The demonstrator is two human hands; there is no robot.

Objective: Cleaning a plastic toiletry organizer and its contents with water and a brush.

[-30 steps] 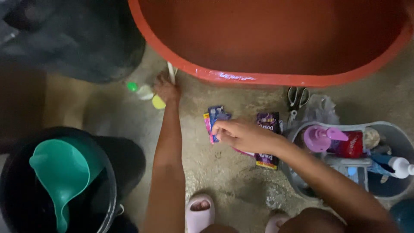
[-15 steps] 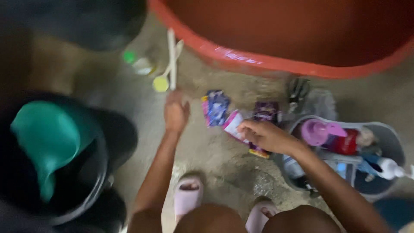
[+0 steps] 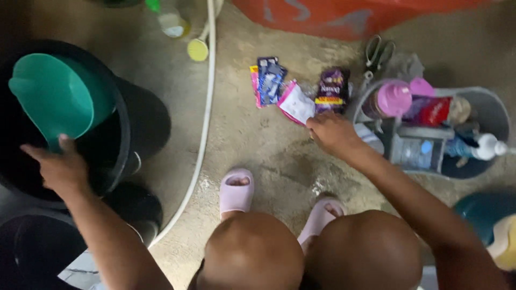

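Note:
My left hand [image 3: 56, 167] is at the rim of a black bucket [image 3: 122, 129], fingers apart around the handle end of a green plastic dipper [image 3: 56, 94] that rests in the bucket. My right hand [image 3: 332, 131] pinches the corner of a white and pink sachet [image 3: 296, 104] lying on the concrete floor. Blue sachets [image 3: 269, 80] lie just left of it and a purple sachet [image 3: 331, 88] just behind it.
A grey caddy [image 3: 486, 107] at the right holds a pink pump bottle [image 3: 394, 98], a red packet and a white bottle. Scissors [image 3: 374, 51] lie behind it. A white hose [image 3: 206, 102] runs across the floor. An orange tub [image 3: 322, 19] stands at the back. My pink slippers [image 3: 236, 191] are below.
The view has tilted down. My left hand left the hose near the tub and swung left to the dipper in the bucket. My right hand has taken hold of the white and pink sachet.

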